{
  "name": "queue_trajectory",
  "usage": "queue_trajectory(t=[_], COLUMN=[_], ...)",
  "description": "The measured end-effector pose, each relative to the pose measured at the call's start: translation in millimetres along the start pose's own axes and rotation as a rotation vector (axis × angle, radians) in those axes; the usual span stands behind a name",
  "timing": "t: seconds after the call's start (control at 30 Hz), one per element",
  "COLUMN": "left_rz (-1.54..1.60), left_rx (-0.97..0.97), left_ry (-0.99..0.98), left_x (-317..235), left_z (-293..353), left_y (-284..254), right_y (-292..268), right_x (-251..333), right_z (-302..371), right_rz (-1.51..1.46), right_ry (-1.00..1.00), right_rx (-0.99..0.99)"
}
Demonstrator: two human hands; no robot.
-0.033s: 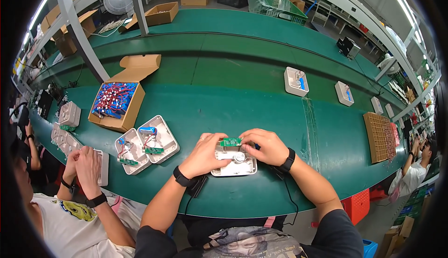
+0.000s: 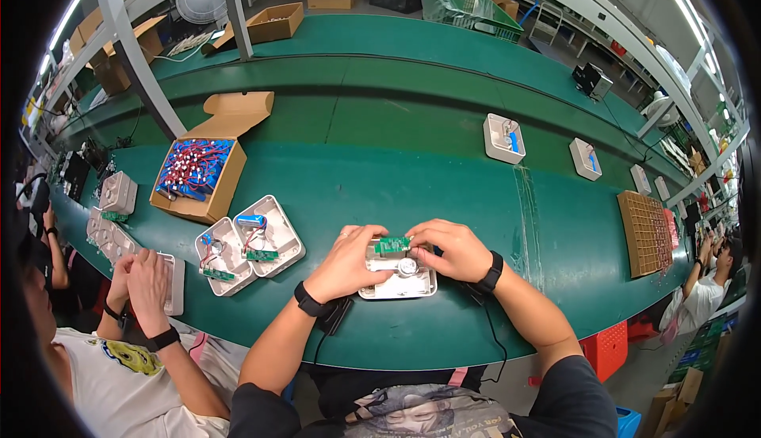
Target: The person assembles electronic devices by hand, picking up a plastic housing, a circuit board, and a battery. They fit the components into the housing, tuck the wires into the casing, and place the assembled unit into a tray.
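Hands (image 2: 346, 263), half-curled, touch 1 green circuit board (image 2: 392, 245).

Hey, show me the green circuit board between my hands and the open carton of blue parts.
Green circuit board (image 2: 393, 245): head view, middle of its visible face.
Open carton (image 2: 227, 183): head view, outside of its right wall.

Pale printed lettering (image 2: 498, 424) on the wearer's dark shirt (image 2: 436, 414), below both hands, toward the right hand's (image 2: 452, 253) side; partly legible. Green circuit board (image 2: 392, 245) between the hands: markings too small to read.
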State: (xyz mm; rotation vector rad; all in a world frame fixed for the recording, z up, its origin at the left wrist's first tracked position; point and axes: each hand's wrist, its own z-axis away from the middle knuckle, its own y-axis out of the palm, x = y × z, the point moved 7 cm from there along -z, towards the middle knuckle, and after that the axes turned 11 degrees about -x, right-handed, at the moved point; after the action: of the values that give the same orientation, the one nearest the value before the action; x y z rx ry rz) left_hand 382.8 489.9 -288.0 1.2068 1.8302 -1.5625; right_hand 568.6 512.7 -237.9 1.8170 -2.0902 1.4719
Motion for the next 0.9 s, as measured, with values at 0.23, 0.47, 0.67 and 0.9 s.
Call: queue_trajectory(t=[0.23,0.47,0.67,0.9], left_rz=[-0.086,-0.553,-0.378,-0.173], left_rx=[0.045,0.036,0.032,-0.116], left_ry=[0.031,-0.172,-0.155,-0.149], left_x=[-4,-25,-9,-7], left_z=[0,10,7,4], left_y=[-2,-18,-8,-1], right_y=[-1,-4,-3,-8], right_x=[8,3,-2,-2], right_z=[0,1,4,3], right_rz=[0.006,0.067,0.130,0.203], right_ry=[-0.059,-0.038,0.005,0.041], right_rx=[0.019,-0.058,-0.194,-0.235])
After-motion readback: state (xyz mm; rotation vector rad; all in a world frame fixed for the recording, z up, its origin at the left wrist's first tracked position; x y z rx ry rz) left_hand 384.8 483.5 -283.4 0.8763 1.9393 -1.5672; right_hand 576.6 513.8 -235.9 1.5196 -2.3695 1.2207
